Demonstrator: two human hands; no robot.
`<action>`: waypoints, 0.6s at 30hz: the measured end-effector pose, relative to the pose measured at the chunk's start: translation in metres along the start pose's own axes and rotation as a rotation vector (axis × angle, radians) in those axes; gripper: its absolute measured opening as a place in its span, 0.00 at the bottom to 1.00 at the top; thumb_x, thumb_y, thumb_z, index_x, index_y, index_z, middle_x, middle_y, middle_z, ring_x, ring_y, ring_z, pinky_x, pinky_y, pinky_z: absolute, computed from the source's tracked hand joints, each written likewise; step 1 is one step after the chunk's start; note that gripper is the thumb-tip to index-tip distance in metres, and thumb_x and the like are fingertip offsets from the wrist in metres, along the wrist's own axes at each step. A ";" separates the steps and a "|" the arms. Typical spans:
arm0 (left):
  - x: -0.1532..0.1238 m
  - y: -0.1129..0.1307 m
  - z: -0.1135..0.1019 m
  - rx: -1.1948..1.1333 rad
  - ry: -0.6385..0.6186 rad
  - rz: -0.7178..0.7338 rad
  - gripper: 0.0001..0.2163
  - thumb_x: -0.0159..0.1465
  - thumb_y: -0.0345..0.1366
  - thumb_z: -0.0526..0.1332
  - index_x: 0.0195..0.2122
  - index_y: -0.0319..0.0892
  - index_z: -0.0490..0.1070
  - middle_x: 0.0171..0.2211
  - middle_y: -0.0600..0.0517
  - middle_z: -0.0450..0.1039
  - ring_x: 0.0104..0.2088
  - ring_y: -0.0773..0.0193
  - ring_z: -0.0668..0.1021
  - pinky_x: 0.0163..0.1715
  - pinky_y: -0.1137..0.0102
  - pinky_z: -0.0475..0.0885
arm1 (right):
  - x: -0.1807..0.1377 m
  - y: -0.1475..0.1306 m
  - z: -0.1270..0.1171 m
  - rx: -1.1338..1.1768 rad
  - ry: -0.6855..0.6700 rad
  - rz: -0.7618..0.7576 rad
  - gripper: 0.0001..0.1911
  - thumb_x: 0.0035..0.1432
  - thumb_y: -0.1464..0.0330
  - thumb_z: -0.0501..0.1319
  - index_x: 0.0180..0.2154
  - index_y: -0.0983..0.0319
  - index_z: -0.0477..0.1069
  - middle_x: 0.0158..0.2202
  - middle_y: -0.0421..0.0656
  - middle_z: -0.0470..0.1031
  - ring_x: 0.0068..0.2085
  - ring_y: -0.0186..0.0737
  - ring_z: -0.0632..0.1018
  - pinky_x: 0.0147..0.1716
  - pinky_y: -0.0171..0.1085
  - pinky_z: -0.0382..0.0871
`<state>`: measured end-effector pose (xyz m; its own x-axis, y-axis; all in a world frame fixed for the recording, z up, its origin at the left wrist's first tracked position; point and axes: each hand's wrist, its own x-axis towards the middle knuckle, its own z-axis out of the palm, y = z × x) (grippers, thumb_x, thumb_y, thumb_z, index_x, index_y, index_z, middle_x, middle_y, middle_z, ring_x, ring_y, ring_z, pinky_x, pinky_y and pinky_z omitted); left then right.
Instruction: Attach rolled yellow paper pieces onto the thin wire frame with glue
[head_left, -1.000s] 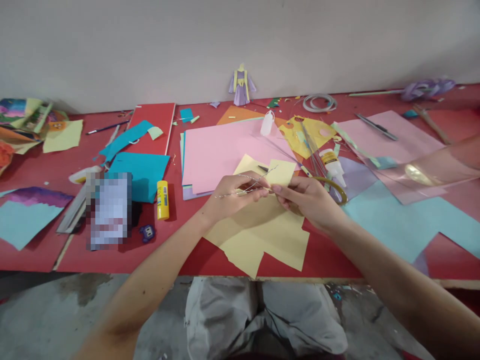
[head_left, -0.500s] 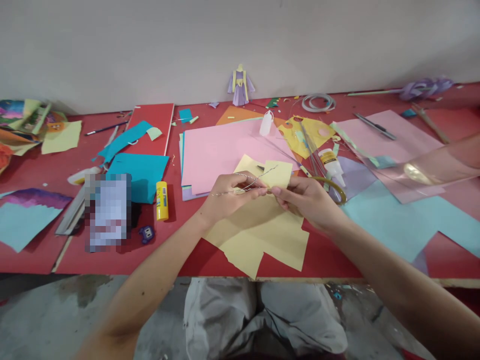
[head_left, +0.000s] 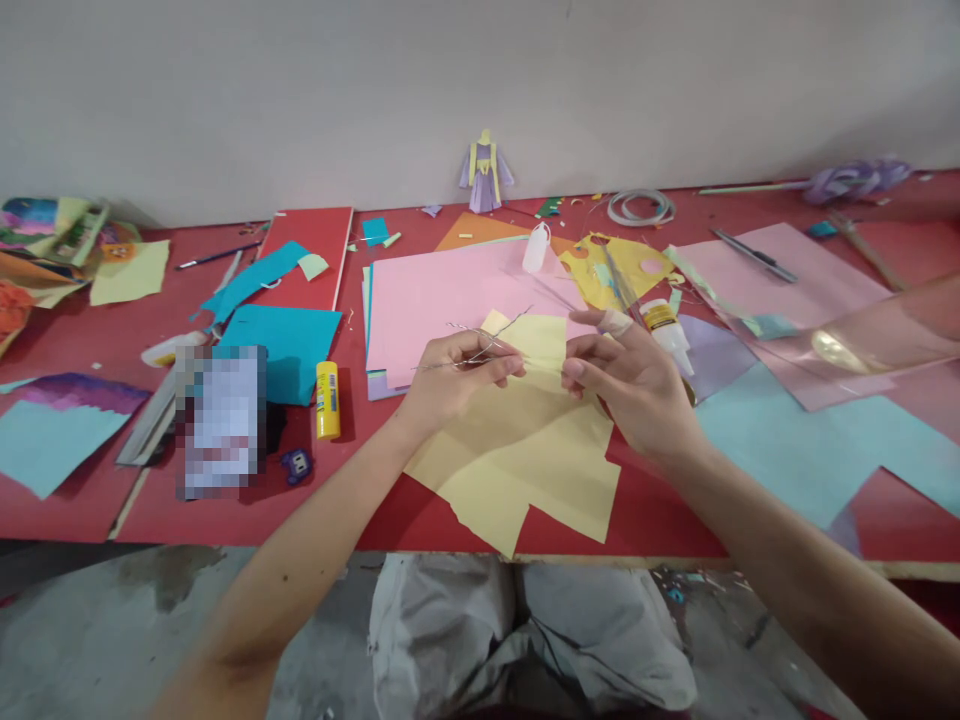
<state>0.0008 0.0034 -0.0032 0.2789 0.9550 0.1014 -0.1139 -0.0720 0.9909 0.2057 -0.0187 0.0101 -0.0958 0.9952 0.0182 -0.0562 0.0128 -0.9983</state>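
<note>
My left hand [head_left: 469, 368] is closed, pinching thin twisted wires [head_left: 504, 333] whose loose ends cross above the fingers and stick out to the left. Just right of it, my right hand [head_left: 619, 370] has its thumb against curled fingers and its index finger stretched out, with a pale wrap on that finger. A faint pale strip seems to run between the two hands; what the right fingers pinch is too small to make out. Beneath both hands lie pale yellow paper sheets [head_left: 525, 460] with cut edges.
Left are a yellow glue stick [head_left: 328, 400], teal paper [head_left: 281, 345] and a metal ruler [head_left: 154, 415]. Behind lie pink sheets [head_left: 442, 290] and a paper doll [head_left: 486, 175]. Right are a glue bottle [head_left: 667, 325], a craft knife [head_left: 754, 255] and light blue paper [head_left: 810, 430].
My hands have drawn apart; the right has moved right and up, its index finger now extended. The wires stay in my left hand, slightly turned.
</note>
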 end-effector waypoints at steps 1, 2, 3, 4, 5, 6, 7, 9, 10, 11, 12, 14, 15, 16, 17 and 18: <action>0.000 0.000 0.000 -0.013 -0.001 -0.002 0.08 0.57 0.39 0.70 0.32 0.40 0.77 0.31 0.51 0.81 0.28 0.69 0.78 0.31 0.71 0.75 | -0.001 0.000 0.000 -0.030 0.003 -0.017 0.20 0.51 0.64 0.71 0.47 0.56 0.71 0.32 0.38 0.71 0.29 0.33 0.73 0.26 0.33 0.70; 0.000 0.001 0.000 -0.025 0.000 -0.002 0.08 0.57 0.39 0.71 0.31 0.40 0.77 0.30 0.51 0.81 0.28 0.68 0.78 0.31 0.71 0.75 | -0.001 0.000 0.000 -0.068 0.004 -0.037 0.17 0.51 0.64 0.71 0.43 0.57 0.73 0.33 0.39 0.71 0.30 0.33 0.74 0.27 0.33 0.71; 0.000 0.001 0.001 -0.034 0.000 -0.005 0.08 0.56 0.39 0.71 0.31 0.40 0.77 0.30 0.51 0.81 0.28 0.68 0.78 0.31 0.71 0.75 | -0.002 0.001 0.000 -0.112 0.005 -0.058 0.15 0.51 0.64 0.71 0.41 0.58 0.75 0.33 0.40 0.71 0.31 0.34 0.74 0.28 0.34 0.71; 0.000 0.002 0.001 -0.042 0.000 -0.009 0.08 0.56 0.38 0.71 0.31 0.40 0.77 0.30 0.51 0.81 0.27 0.68 0.78 0.30 0.72 0.75 | -0.002 0.002 0.000 -0.161 0.005 -0.080 0.13 0.50 0.64 0.71 0.39 0.58 0.76 0.33 0.40 0.72 0.32 0.35 0.75 0.28 0.34 0.72; 0.000 0.003 0.002 -0.050 0.000 -0.012 0.08 0.56 0.38 0.71 0.30 0.40 0.77 0.29 0.51 0.81 0.27 0.69 0.78 0.30 0.72 0.75 | -0.003 0.003 0.000 -0.216 0.007 -0.104 0.13 0.50 0.64 0.71 0.38 0.58 0.76 0.34 0.41 0.74 0.33 0.36 0.75 0.29 0.35 0.73; 0.000 0.004 0.002 -0.056 0.000 -0.017 0.08 0.55 0.38 0.72 0.30 0.40 0.77 0.29 0.51 0.81 0.26 0.69 0.78 0.30 0.72 0.75 | -0.004 0.005 0.000 -0.273 0.012 -0.131 0.12 0.51 0.64 0.71 0.38 0.58 0.76 0.35 0.42 0.75 0.33 0.37 0.76 0.30 0.35 0.73; 0.000 0.005 0.002 -0.062 0.002 -0.024 0.08 0.55 0.38 0.72 0.29 0.40 0.77 0.29 0.51 0.81 0.26 0.69 0.78 0.29 0.72 0.75 | -0.004 0.006 0.000 -0.331 0.019 -0.157 0.11 0.52 0.64 0.71 0.38 0.58 0.77 0.36 0.43 0.77 0.34 0.37 0.76 0.31 0.36 0.74; -0.001 0.006 0.003 -0.071 0.003 -0.044 0.08 0.54 0.38 0.72 0.27 0.39 0.77 0.29 0.51 0.81 0.25 0.70 0.78 0.29 0.72 0.74 | -0.005 0.009 0.000 -0.431 0.032 -0.196 0.09 0.54 0.64 0.69 0.38 0.58 0.77 0.37 0.44 0.78 0.33 0.38 0.77 0.32 0.38 0.74; -0.001 0.007 0.003 -0.075 0.004 -0.054 0.09 0.53 0.38 0.73 0.27 0.39 0.77 0.29 0.51 0.81 0.25 0.70 0.77 0.29 0.72 0.74 | -0.006 0.010 -0.001 -0.464 0.037 -0.211 0.09 0.55 0.63 0.69 0.38 0.58 0.78 0.37 0.44 0.79 0.33 0.39 0.78 0.32 0.38 0.74; -0.001 0.007 0.003 -0.080 0.002 -0.064 0.10 0.52 0.39 0.73 0.26 0.39 0.77 0.29 0.51 0.81 0.25 0.70 0.77 0.29 0.72 0.74 | -0.006 0.011 -0.001 -0.485 0.040 -0.225 0.09 0.55 0.63 0.68 0.38 0.58 0.78 0.36 0.44 0.80 0.33 0.39 0.78 0.32 0.39 0.74; -0.001 0.008 0.004 -0.081 -0.001 -0.075 0.10 0.52 0.39 0.74 0.26 0.39 0.77 0.28 0.50 0.81 0.24 0.70 0.76 0.29 0.72 0.74 | -0.006 0.011 -0.001 -0.498 0.043 -0.236 0.09 0.56 0.63 0.68 0.39 0.58 0.78 0.36 0.44 0.80 0.33 0.40 0.78 0.32 0.39 0.74; -0.001 0.008 0.004 -0.079 -0.002 -0.088 0.11 0.51 0.40 0.74 0.26 0.39 0.77 0.28 0.51 0.80 0.24 0.71 0.75 0.29 0.72 0.73 | -0.007 0.012 -0.001 -0.509 0.051 -0.242 0.09 0.56 0.62 0.68 0.38 0.57 0.79 0.36 0.45 0.81 0.33 0.41 0.79 0.32 0.40 0.74; 0.000 0.007 0.004 -0.074 -0.001 -0.094 0.11 0.51 0.41 0.74 0.26 0.39 0.77 0.27 0.51 0.80 0.23 0.71 0.75 0.29 0.72 0.73 | -0.007 0.012 -0.001 -0.504 0.056 -0.233 0.09 0.56 0.62 0.68 0.38 0.57 0.79 0.36 0.45 0.81 0.33 0.41 0.79 0.32 0.40 0.74; 0.000 0.007 0.004 -0.069 0.003 -0.100 0.11 0.51 0.41 0.74 0.26 0.40 0.77 0.27 0.51 0.80 0.23 0.71 0.75 0.29 0.72 0.73 | -0.008 0.013 -0.001 -0.491 0.062 -0.217 0.09 0.56 0.62 0.68 0.38 0.57 0.79 0.36 0.45 0.81 0.33 0.41 0.79 0.31 0.40 0.74; 0.000 0.007 0.004 -0.066 0.006 -0.102 0.11 0.51 0.42 0.74 0.26 0.40 0.77 0.27 0.51 0.80 0.23 0.71 0.75 0.29 0.71 0.73 | -0.008 0.013 0.000 -0.471 0.068 -0.198 0.09 0.55 0.61 0.68 0.37 0.58 0.79 0.35 0.45 0.81 0.33 0.41 0.79 0.31 0.40 0.74; 0.000 0.007 0.004 -0.066 0.008 -0.104 0.11 0.51 0.42 0.74 0.26 0.40 0.77 0.27 0.51 0.80 0.23 0.71 0.75 0.29 0.71 0.73 | -0.008 0.013 0.000 -0.449 0.075 -0.183 0.09 0.55 0.61 0.68 0.36 0.58 0.79 0.35 0.45 0.81 0.33 0.42 0.79 0.30 0.40 0.74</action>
<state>0.0035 0.0021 0.0039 0.2847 0.9586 -0.0022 -0.1470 0.0460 0.9881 0.2057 -0.0263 -0.0032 -0.0515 0.9767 0.2082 0.3704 0.2123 -0.9043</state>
